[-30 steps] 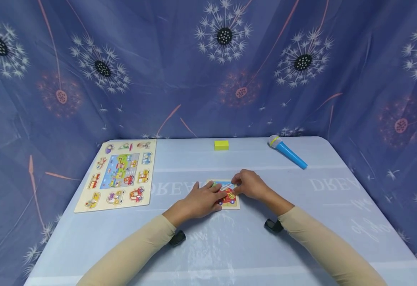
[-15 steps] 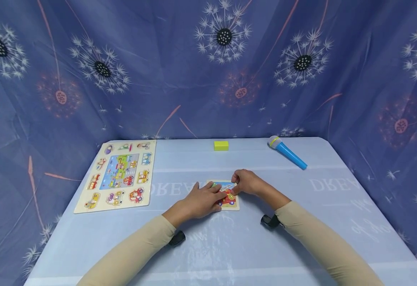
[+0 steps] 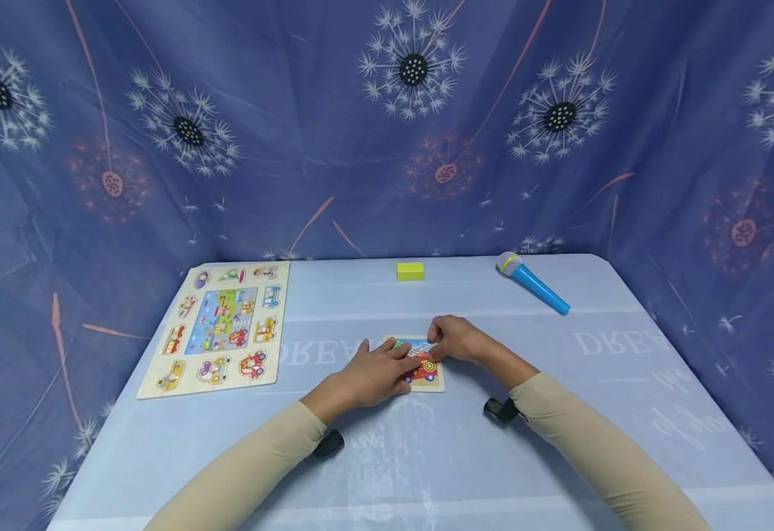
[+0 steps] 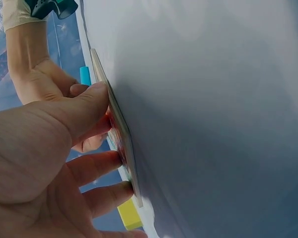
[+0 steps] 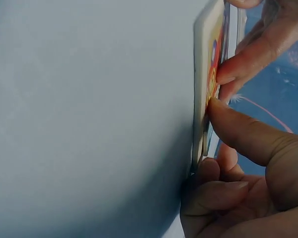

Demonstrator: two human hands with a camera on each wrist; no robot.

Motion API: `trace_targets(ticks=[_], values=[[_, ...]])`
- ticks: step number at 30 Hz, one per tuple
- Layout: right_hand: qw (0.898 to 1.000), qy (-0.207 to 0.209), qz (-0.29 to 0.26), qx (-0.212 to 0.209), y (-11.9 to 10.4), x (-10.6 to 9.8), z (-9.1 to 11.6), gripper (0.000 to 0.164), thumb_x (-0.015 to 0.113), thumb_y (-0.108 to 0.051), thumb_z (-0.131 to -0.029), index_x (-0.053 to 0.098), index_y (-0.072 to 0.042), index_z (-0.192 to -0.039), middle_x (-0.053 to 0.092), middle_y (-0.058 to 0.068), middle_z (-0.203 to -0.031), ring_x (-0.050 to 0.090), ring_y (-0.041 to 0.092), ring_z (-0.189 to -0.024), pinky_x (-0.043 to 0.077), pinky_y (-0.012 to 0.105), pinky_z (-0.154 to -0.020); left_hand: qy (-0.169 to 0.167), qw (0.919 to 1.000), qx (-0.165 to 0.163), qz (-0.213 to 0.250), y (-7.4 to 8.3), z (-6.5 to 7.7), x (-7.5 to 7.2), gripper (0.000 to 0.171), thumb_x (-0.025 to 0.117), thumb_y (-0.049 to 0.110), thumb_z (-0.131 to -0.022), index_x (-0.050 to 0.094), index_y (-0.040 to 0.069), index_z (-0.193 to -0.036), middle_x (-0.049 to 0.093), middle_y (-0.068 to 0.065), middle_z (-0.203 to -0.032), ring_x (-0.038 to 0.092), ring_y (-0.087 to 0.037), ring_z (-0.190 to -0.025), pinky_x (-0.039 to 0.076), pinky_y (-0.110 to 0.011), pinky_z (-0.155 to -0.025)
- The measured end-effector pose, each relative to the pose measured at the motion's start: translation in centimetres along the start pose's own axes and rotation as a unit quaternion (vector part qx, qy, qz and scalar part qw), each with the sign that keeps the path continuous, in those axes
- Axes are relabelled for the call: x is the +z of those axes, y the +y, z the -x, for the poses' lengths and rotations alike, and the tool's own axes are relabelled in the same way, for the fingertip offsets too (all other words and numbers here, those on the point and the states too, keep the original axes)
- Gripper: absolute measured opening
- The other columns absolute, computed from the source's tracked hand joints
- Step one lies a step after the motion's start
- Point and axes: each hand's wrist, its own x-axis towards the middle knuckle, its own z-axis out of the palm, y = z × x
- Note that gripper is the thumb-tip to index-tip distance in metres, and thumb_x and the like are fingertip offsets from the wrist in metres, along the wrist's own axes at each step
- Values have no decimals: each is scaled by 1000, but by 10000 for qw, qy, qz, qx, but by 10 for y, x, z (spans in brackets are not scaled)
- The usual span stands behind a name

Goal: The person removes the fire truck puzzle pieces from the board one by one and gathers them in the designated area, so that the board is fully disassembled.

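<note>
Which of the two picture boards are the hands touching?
The small board with the red vehicle; the large board, bearing many pictures, lies untouched to the left.

- Small square wooden board (image 3: pixel 425 375): red vehicle, blue upper part, pale rim
- Large cream wooden puzzle board (image 3: pixel 221 324): multicoloured vehicles
- Yellow rectangular block (image 3: pixel 410 271)
- Blue-handled toy microphone (image 3: pixel 536 285): grey head, yellow band
- Dark blue fabric curtain (image 3: pixel 307 133): white and pink dandelions
- Pale blue tablecloth (image 3: pixel 420 464): white lettering
</note>
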Motion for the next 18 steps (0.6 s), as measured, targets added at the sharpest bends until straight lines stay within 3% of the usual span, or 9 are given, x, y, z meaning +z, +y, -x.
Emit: trace_targets(ticks=[7,18], values=[[9997,171,183,-24,-1,2,3,32,86,-10,-81,61,-8,-102,55,6,-89,52,21,-83,42,33,-72,14,10000,-32,30,1,0,-1,55,60,44,-102,48,29,-154,39,-5,-162,35,-34,-150,33,-71,-109],[9994,82,192,-290,2,0,3,29,85,-7,-82,62,-8,-99,56,5,-88,52,20,-82,43,33,-72,24,10000,17,-39,0,1,-1,55,60,45,-102,48,30,-154,39,-4,-163,36,-33,-150,32,-72,-108]])
